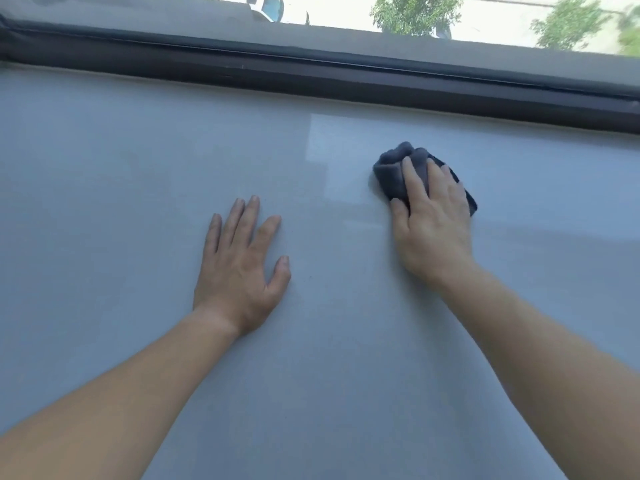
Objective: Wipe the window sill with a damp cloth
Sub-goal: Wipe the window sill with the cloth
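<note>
Dark grey cloth [394,174], bunched, long axis running from near-right to far-left, lies on the pale window sill [138,168] under the right hand [433,216], fingers curled around it. Left hand [239,268] rests flat, fingers spread. Bare sill extends leftward; dark window frame [311,74] bounds the far edge.

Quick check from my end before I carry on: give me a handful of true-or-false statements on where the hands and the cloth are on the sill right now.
1. The right hand presses on the dark cloth. True.
2. The left hand holds a second cloth. False: it lies flat and bare on the window sill, fingers spread.
3. The cloth is spread out flat. False: it is bunched up under the right hand.
4. The cloth lies nearer the dark window frame than the left hand does. True.
5. The two hands touch each other. False: bare sill lies between them.
</note>
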`<move>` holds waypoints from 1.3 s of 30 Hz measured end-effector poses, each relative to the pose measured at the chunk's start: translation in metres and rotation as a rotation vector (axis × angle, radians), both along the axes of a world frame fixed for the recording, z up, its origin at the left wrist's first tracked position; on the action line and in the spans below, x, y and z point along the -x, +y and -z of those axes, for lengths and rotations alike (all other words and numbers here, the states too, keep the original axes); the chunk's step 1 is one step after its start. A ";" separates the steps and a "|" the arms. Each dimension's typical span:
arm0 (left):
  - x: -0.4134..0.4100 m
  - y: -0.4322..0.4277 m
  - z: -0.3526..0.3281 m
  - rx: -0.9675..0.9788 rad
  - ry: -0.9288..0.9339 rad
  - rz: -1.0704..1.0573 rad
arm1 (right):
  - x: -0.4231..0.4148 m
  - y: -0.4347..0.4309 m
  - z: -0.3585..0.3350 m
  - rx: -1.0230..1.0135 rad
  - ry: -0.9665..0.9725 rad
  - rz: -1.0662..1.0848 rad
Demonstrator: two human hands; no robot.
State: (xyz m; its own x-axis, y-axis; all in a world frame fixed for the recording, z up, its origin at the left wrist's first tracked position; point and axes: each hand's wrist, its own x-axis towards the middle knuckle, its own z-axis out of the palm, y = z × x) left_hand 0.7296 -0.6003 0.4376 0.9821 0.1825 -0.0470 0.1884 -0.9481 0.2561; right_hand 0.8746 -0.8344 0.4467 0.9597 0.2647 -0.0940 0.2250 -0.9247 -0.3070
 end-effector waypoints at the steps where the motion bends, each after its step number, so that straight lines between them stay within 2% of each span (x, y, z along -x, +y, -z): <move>1: 0.000 0.000 -0.001 0.003 -0.003 -0.003 | 0.017 0.006 0.001 0.007 -0.014 -0.006; 4: 0.000 -0.002 -0.001 0.005 -0.005 -0.009 | 0.084 0.007 0.002 0.012 -0.021 -0.318; 6: 0.002 -0.001 0.000 0.013 -0.018 -0.015 | 0.088 -0.008 0.001 0.032 0.011 -0.447; 7: 0.002 -0.001 0.001 0.018 -0.027 -0.018 | 0.077 -0.014 0.002 0.035 0.013 -0.409; 10: 0.002 -0.001 0.001 0.026 -0.035 -0.013 | 0.054 -0.015 0.003 0.012 0.010 -0.080; 12: 0.002 -0.001 -0.001 0.036 -0.021 -0.006 | 0.075 0.002 0.003 -0.019 -0.014 0.017; 13: 0.004 0.000 -0.003 0.053 -0.022 -0.003 | 0.097 0.009 0.004 -0.024 -0.026 -0.017; 16: 0.010 0.001 -0.011 0.115 -0.095 -0.021 | 0.165 0.006 0.007 0.006 -0.038 -0.328; 18: 0.029 0.003 -0.015 0.133 -0.107 -0.074 | 0.167 -0.013 0.006 0.035 -0.005 -0.459; 20: 0.057 0.002 -0.016 0.143 -0.084 -0.099 | 0.146 -0.026 0.005 0.065 -0.014 -0.375; 23: 0.101 -0.005 -0.013 0.117 -0.014 0.016 | 0.135 -0.018 0.003 0.027 -0.011 -0.023; 25: 0.114 -0.009 -0.007 0.045 0.058 0.076 | 0.163 0.000 0.004 0.018 -0.034 0.026; 29: 0.114 -0.010 -0.004 -0.035 0.068 0.079 | 0.244 -0.002 0.000 0.015 -0.002 -0.341; 31: 0.115 -0.009 -0.003 -0.037 0.073 0.079 | 0.244 -0.015 -0.003 0.033 0.027 -0.448; 33: 0.115 -0.009 -0.001 -0.052 0.066 0.079 | 0.220 -0.018 -0.003 0.050 0.008 -0.326; 36: 0.115 -0.008 0.000 -0.052 0.054 0.079 | 0.194 -0.001 -0.003 -0.002 0.015 0.098; 37: 0.115 -0.007 0.000 -0.050 0.055 0.075 | 0.202 0.008 -0.002 -0.019 0.004 0.155; 39: 0.116 -0.006 -0.001 -0.044 0.056 0.073 | 0.240 0.021 0.002 -0.025 -0.034 0.051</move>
State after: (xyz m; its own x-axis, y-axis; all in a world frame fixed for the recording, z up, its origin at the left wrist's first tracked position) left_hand 0.6141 -0.6065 0.4385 0.9889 0.1132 -0.0960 0.1309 -0.9700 0.2049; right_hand 0.6347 -0.8135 0.4451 0.9745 0.2173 -0.0550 0.1886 -0.9274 -0.3230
